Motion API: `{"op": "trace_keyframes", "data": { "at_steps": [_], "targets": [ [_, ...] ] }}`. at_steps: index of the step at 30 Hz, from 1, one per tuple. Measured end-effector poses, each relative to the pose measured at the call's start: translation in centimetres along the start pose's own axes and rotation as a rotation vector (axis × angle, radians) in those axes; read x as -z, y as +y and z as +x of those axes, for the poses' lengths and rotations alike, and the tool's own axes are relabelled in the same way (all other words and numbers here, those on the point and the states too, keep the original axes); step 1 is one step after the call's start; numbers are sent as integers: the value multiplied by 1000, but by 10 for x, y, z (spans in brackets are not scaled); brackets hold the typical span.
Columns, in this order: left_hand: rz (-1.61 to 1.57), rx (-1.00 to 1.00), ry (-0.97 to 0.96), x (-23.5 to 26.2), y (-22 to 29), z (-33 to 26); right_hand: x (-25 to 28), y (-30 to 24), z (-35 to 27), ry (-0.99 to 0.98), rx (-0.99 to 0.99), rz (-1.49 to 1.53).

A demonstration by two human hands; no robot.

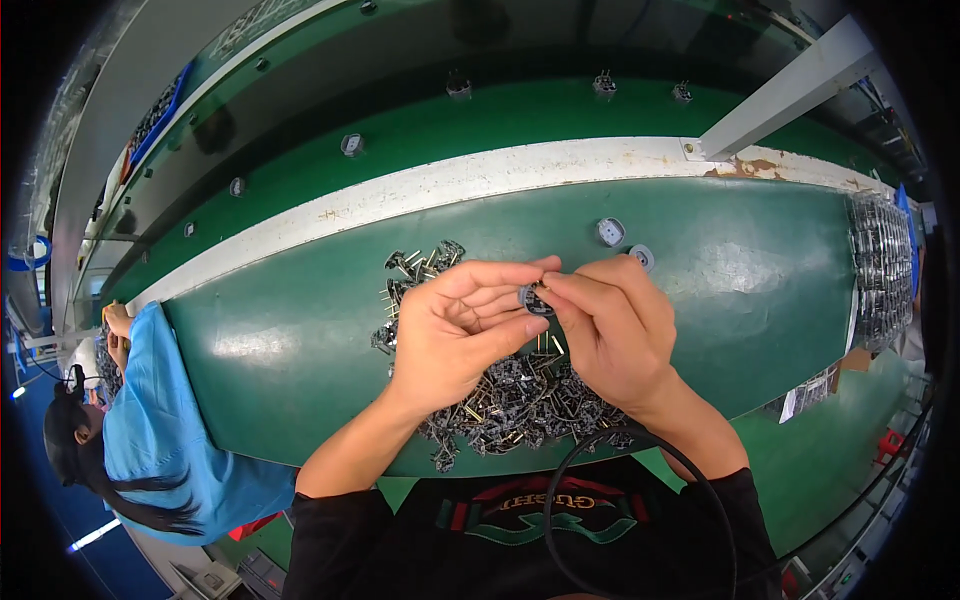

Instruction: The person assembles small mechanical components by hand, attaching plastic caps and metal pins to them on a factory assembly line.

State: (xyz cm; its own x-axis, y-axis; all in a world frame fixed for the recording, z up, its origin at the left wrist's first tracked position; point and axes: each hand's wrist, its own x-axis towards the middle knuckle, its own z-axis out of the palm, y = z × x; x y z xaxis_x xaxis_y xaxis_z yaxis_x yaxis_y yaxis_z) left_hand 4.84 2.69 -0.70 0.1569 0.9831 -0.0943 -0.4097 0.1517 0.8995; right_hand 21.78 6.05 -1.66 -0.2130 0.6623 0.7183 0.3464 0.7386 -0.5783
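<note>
Above the bench, my left hand [445, 335] holds a small round grey plug housing [537, 303] with a dark inside, its rim between thumb and fingers. My right hand [625, 325] meets it from the other side, thumb and forefinger pinched at the housing's upper edge. A brassy glint shows at those fingertips, but what they pinch is too small to make out. Under my hands lies a heap of black plug inserts with metal pins [520, 410]. A looser cluster of the same inserts [405, 265] sits beyond my left hand.
Two round grey housings [610, 232] rest on the green bench [290, 260] beyond my right hand. Past a white rail [480, 165], a green conveyor [410, 125] carries spaced parts. Stacked clear trays [880, 270] stand at right. A co-worker in blue [170, 420] sits at left. A black cable [560, 480] loops near my right forearm.
</note>
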Motion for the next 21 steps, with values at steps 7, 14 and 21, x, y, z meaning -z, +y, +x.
{"op": "trace_keyframes", "data": {
  "at_steps": [7,14,21],
  "targets": [
    [257,-107,221,35,20,33,30,30,24,-264,-187,160],
    [895,-289,689,180,56,111,57,33,30,-650,-124,-375],
    [1314,-365,794,205,46,128,52,24,15,-707,-108,-411]
  ]
}}
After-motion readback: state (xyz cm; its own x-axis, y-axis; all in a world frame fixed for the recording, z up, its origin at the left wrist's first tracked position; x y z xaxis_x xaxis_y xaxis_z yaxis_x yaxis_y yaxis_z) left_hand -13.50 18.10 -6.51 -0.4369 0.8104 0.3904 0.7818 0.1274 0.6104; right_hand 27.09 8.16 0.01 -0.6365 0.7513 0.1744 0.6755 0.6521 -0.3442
